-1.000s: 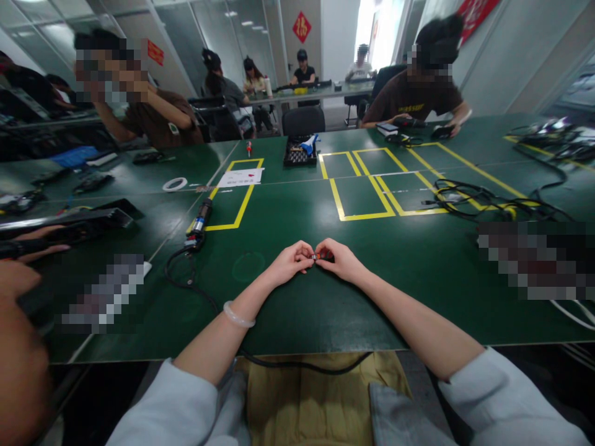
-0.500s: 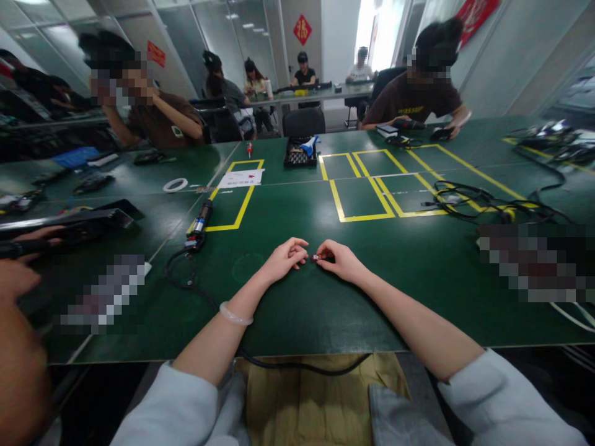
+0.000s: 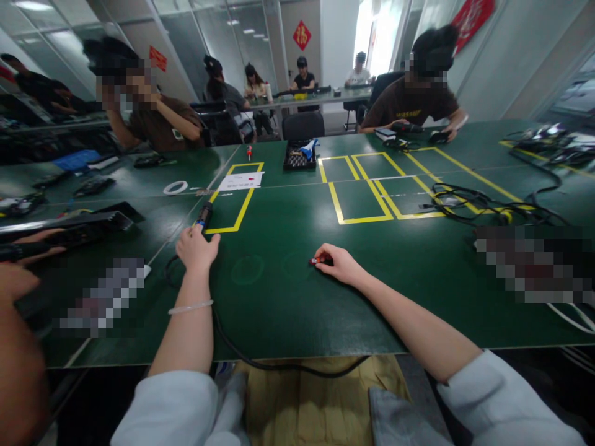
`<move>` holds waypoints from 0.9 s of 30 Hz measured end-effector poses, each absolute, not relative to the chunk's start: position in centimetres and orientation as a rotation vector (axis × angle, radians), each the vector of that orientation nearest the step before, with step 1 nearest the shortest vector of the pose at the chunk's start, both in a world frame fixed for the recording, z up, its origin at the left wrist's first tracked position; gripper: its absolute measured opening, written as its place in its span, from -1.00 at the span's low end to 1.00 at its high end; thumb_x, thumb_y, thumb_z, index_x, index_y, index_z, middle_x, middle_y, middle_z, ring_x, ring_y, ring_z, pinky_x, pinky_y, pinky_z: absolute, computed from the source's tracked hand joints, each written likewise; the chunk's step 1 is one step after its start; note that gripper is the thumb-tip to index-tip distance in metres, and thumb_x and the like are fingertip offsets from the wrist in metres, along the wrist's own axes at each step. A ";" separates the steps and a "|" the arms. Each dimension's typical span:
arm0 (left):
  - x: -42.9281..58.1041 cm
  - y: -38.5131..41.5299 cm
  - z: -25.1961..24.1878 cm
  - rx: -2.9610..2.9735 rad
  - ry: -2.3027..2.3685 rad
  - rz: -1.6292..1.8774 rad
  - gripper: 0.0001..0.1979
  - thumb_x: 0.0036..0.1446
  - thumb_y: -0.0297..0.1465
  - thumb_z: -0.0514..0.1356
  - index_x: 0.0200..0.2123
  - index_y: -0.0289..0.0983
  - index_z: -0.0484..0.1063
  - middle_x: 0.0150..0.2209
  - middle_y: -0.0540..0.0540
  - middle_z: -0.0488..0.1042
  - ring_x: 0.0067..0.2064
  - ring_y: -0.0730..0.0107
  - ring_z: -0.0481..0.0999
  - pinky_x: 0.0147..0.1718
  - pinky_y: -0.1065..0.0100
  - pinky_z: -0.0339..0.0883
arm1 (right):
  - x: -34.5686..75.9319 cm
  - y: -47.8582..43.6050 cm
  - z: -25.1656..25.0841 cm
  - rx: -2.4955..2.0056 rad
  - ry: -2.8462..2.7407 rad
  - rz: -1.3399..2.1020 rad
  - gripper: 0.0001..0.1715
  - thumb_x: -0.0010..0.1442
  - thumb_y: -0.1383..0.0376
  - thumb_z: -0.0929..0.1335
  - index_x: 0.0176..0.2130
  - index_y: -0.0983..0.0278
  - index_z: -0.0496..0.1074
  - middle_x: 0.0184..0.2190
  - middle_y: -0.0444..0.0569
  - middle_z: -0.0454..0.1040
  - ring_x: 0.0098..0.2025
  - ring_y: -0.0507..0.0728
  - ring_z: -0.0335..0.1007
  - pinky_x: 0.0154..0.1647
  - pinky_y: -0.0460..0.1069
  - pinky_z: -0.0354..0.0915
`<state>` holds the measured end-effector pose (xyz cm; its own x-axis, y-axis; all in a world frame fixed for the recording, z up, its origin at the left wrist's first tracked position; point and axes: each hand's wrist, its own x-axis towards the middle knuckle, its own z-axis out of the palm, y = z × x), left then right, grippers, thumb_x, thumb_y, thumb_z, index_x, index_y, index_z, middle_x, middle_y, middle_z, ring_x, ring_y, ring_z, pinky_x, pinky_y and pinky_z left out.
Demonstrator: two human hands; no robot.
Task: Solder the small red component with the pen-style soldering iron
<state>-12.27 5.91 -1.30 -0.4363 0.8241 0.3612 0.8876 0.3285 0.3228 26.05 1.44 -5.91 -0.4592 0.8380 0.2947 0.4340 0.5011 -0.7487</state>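
My right hand (image 3: 341, 262) rests on the green table, thumb and fingers pinched on a small red-and-orange part (image 3: 315, 261). Its kind is too small to tell. Out to the left, my left hand (image 3: 198, 249) reaches over the near end of a black cylindrical corded tool (image 3: 204, 214). The thumb stands apart from the fingers, and no grip on the tool shows. The back of the hand hides that tool's lower end. A black cable (image 3: 279, 365) hangs along the table's near edge.
Yellow tape outlines (image 3: 365, 220) mark the green table (image 3: 279, 322). A paper sheet (image 3: 242, 181), a tape roll (image 3: 175, 187), a red screwdriver (image 3: 250, 152) and a black tray (image 3: 297, 162) lie beyond. Tangled cables (image 3: 465, 197) lie right. Co-workers sit opposite and at my left.
My left hand has left its place beside the right hand and moved left to the corded tool. My right hand stays nearly where it was, still pinching the small part.
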 end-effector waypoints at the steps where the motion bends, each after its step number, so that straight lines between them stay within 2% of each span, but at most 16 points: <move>1: -13.1 6.0 -1.3 -1.569 -2.473 -0.698 -0.37 0.05 -0.20 0.23 0.12 -0.41 0.20 0.20 -0.43 0.14 0.17 -0.26 0.19 0.05 -0.15 0.06 | 26.0 1.5 -5.9 -1.038 -2.086 0.789 -0.85 0.09 0.34 0.37 -0.25 0.27 0.39 -0.35 -0.08 0.44 -0.32 0.06 0.35 -0.25 -0.04 0.27; 3: -14.5 6.2 -1.5 -1.548 -2.533 -0.593 -0.31 0.02 -0.17 0.25 0.13 -0.43 0.15 0.22 -0.45 0.11 0.17 -0.32 0.18 0.02 -0.14 0.10 | 26.0 1.5 -6.0 -1.040 -2.084 0.793 -0.85 0.09 0.35 0.37 -0.25 0.27 0.38 -0.35 -0.09 0.44 -0.32 0.06 0.35 -0.25 -0.05 0.27; 5: -15.6 6.4 -2.0 -1.549 -2.583 -0.499 -0.30 0.03 -0.14 0.23 0.12 -0.45 0.14 0.17 -0.47 0.17 0.15 -0.34 0.21 -0.02 -0.14 0.12 | 26.0 1.5 -6.0 -1.040 -2.086 0.797 -0.84 0.10 0.35 0.37 -0.24 0.27 0.38 -0.35 -0.09 0.44 -0.32 0.06 0.35 -0.25 -0.05 0.27; 8: -16.8 6.5 -2.6 -1.586 -2.610 -0.395 -0.38 0.08 -0.15 0.17 0.09 -0.46 0.18 0.06 -0.46 0.28 0.07 -0.32 0.30 -0.09 -0.13 0.18 | 26.0 1.5 -6.0 -1.040 -2.090 0.790 -0.84 0.10 0.35 0.37 -0.23 0.27 0.39 -0.34 -0.08 0.44 -0.31 0.06 0.35 -0.25 -0.05 0.27; 14: -17.0 6.5 -2.7 -1.636 -2.570 -0.299 -0.41 0.07 -0.14 0.13 0.10 -0.36 0.24 0.05 -0.47 0.29 0.04 -0.22 0.35 -0.12 -0.04 0.28 | 25.9 1.5 -6.2 -1.030 -2.074 0.812 -0.84 0.09 0.36 0.37 -0.24 0.28 0.39 -0.35 -0.09 0.44 -0.32 0.06 0.35 -0.25 -0.05 0.26; 21: -11.2 5.5 -2.6 -1.643 -2.417 -0.169 -0.42 0.09 -0.09 0.04 0.04 -0.42 0.26 -0.02 -0.39 0.32 -0.02 -0.12 0.39 -0.18 0.03 0.37 | 25.7 1.4 -5.9 -0.950 -2.006 0.938 -0.78 0.11 0.38 0.35 -0.18 0.28 0.35 -0.36 -0.12 0.44 -0.37 0.02 0.35 -0.28 -0.08 0.26; 27: -4.2 4.0 -2.3 -1.843 -2.248 -0.124 -0.46 0.12 -0.15 0.03 0.04 -0.42 0.23 -0.06 -0.36 0.31 -0.07 -0.03 0.41 -0.20 0.13 0.35 | 25.7 1.2 -5.4 -0.933 -2.007 0.936 -0.88 0.13 0.37 0.34 -0.24 0.28 0.36 -0.40 -0.14 0.40 -0.40 0.00 0.31 -0.33 -0.09 0.24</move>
<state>-4.23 4.03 -2.26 -0.1816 0.9559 0.2307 0.9755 0.2048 -0.0805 25.68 1.24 -5.39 -0.4771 0.8262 0.2997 0.3015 0.4742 -0.8272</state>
